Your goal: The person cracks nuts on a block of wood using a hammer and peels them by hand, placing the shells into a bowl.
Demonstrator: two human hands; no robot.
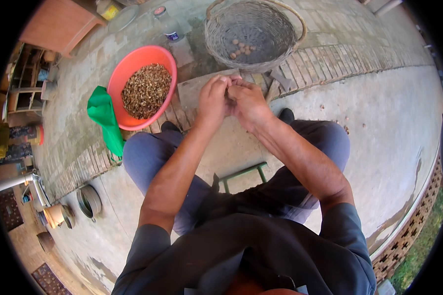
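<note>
My left hand (213, 101) and my right hand (250, 101) meet in front of me, above a flat board (191, 93) on the ground. The fingers of both are bent inward and pressed together. Whatever they pinch is small, dark and mostly hidden, so its kind cannot be made out. Just beyond them stands a wicker basket (280, 37) with a tall handle; several round brown nuts (241, 48) lie in its bottom. To the left, an orange-red plastic basin (114, 81) holds a heap of small brown broken pieces (146, 91), like cracked nuts.
A green cloth or bag (102, 112) hangs by the basin's left side. Behind the basin stands a glass jar (167, 23) with a reddish lid. A green metal frame (242, 170) shows between my knees. Dark round pots (88, 200) sit at the far left.
</note>
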